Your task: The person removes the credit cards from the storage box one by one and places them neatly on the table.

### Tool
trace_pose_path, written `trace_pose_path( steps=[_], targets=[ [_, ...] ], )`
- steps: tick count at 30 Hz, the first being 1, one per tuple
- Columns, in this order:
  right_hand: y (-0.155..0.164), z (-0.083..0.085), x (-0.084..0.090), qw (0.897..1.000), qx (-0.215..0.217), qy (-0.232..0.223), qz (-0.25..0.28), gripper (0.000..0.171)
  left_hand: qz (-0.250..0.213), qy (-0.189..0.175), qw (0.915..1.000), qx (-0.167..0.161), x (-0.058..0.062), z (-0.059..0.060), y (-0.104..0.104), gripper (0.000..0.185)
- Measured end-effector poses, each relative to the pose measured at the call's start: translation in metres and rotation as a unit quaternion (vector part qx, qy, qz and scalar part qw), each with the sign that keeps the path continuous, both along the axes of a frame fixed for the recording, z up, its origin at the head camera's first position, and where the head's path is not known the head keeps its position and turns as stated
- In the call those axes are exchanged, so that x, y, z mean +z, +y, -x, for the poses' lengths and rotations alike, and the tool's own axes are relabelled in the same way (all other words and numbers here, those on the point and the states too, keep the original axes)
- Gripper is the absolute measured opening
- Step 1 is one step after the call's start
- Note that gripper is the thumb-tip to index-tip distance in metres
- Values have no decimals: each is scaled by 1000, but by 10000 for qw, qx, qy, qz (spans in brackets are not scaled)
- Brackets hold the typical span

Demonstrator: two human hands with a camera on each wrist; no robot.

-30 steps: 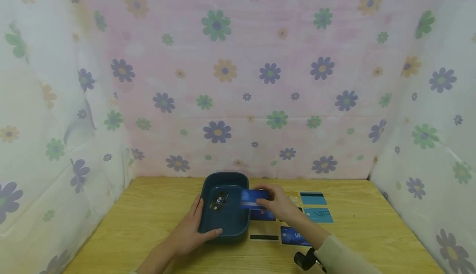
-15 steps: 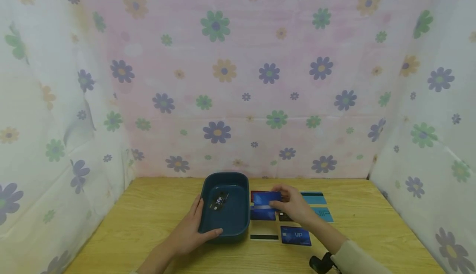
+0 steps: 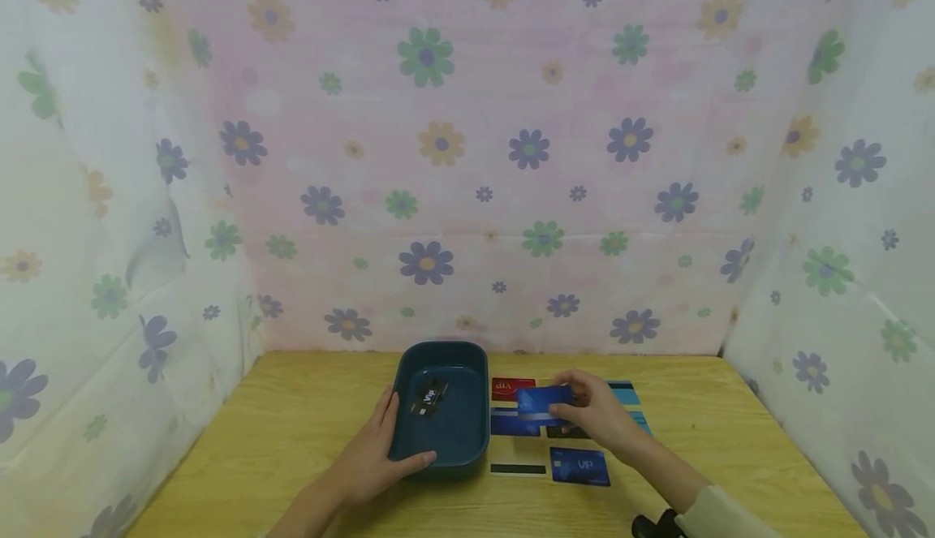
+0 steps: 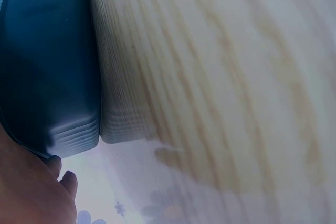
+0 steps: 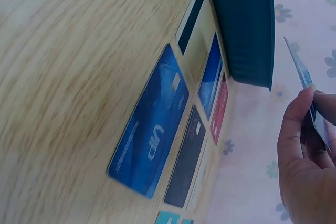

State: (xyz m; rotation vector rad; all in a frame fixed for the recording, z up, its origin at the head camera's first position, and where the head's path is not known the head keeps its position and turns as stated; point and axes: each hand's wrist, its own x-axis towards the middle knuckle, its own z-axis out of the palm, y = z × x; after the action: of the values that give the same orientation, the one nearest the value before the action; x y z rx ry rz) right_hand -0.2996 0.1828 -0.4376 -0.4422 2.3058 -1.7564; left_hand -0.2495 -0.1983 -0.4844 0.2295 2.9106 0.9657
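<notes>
A dark teal tray (image 3: 467, 359) stands on the wooden table, with a black VIP card (image 3: 429, 396) lying inside it. My left hand (image 3: 383, 441) grips the tray at its near left corner, thumb along the front rim. The left wrist view shows only the tray's outer wall (image 4: 47, 77) and part of that hand (image 4: 26, 192). To the right of the tray, my right hand (image 3: 577, 402) pinches a blue card (image 3: 542, 402) and holds it above the cards laid on the table. The right wrist view shows that card (image 5: 300, 72) edge-on between thumb and fingers (image 5: 296, 114).
Beside the tray lie a red card (image 3: 513, 388), a blue card (image 3: 513, 424), a card with a black stripe (image 3: 518, 468), a blue VIP card (image 3: 580, 466), a dark card (image 5: 186, 163) and teal cards (image 3: 626, 392). Flowered cloth walls close in the table (image 3: 292, 424).
My right hand has carried the blue card rightward, from over the tray's right rim to above the row of cards, uncovering the red card. The left hand and tray have stayed put.
</notes>
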Motion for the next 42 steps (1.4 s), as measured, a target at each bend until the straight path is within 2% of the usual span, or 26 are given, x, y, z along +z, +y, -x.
trace_pose_path(
  steps=[9,14,22,26,31,36,42],
  targets=[
    [27,-6,-4,9997,71,12,-213,38,-33,-13,10000,5,0,-1,0,127],
    [50,-9,-13,9993,134,-170,-314,40,7,-26,10000,22,0,-1,0,128],
    [82,-16,-27,9984,153,-194,-517,40,0,20,10000,4,0,-1,-1,127],
    [98,-21,-33,9969,14,-254,-749,40,52,-8,10000,20,-1,0,0,128],
    [116,-25,-38,9929,-224,-560,-1025,39,28,-17,10000,42,1,0,1,129],
    [127,-29,-43,9922,-19,-845,-914,39,13,-4,10000,23,2,-1,1,128],
    [132,-29,-45,9933,75,-816,-818,37,30,-31,10000,18,0,0,1,128]
  ],
)
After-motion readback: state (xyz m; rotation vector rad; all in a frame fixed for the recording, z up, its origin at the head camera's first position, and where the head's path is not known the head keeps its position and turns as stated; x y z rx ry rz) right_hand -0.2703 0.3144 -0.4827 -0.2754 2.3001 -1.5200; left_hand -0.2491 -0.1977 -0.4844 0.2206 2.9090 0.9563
